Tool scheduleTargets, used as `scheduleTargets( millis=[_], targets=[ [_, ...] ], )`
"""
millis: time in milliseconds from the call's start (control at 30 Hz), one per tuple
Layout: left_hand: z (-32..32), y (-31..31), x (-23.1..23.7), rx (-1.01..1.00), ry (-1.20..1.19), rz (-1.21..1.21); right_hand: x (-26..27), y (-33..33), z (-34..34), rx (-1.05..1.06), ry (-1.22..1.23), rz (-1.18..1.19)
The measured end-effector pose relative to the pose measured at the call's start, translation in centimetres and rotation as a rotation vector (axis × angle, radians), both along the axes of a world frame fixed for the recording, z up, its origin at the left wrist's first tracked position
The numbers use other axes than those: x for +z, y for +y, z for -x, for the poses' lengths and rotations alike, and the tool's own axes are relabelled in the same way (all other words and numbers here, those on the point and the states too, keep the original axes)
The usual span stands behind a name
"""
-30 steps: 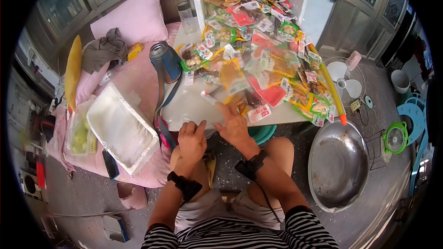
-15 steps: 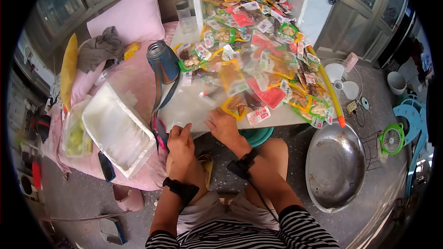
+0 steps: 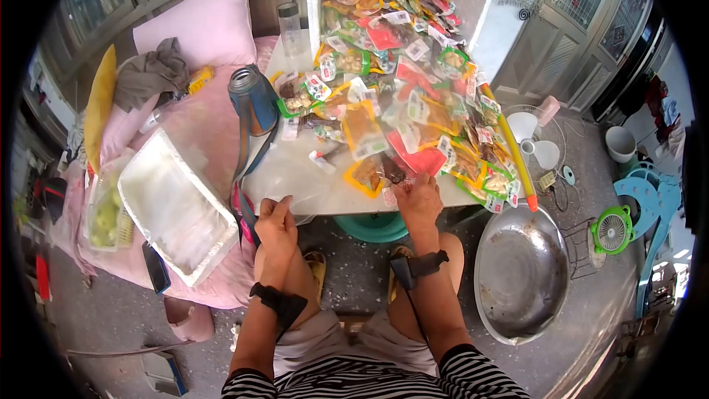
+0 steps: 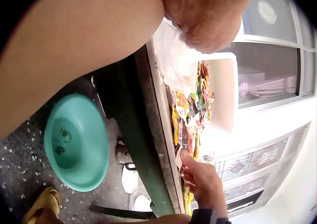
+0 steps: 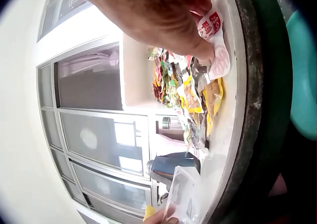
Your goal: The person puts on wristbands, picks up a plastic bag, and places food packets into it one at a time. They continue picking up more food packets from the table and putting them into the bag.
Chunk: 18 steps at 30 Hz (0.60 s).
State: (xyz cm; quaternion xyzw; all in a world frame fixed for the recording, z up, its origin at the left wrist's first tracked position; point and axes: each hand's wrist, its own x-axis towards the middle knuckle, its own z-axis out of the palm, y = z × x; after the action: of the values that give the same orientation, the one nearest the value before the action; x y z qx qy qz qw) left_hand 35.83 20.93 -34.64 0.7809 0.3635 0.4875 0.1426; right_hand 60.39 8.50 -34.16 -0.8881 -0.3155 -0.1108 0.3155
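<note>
At the table's front edge, my left hand pinches a clear plastic bag, which spreads over the tabletop. The right wrist view shows the bag raised at its mouth beside those fingers. Farther right, my right hand pinches a small white packet with red print, its thumb lying across the packet. Just behind that hand lie a yellow-edged food packet and a red packet. A big heap of sealed snack packets spreads back from there.
A white foam box lies on its side, packets spilling out. A blue flask stands at the table's left. A foam lid rests on the pink bedding. Below are a teal basin and a metal basin. A yellow pole borders the heap.
My right hand has moved right, away from the left hand, and has taken hold of the small white packet at the table edge. The left hand stays at the clear bag.
</note>
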Motion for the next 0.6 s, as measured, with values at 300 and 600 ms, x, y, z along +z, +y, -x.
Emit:
scheduleTargets(
  millis=[300,600],
  targets=[
    [-0.7,-0.8,-0.2,-0.014,0.092,-0.023,1.5,-0.9,0.0,0.187,0.086,-0.212],
    [-0.8,-1.1,0.3,-0.036,0.02,0.028,1.1,-1.5,-0.2,0.381,0.147,-0.685]
  ],
)
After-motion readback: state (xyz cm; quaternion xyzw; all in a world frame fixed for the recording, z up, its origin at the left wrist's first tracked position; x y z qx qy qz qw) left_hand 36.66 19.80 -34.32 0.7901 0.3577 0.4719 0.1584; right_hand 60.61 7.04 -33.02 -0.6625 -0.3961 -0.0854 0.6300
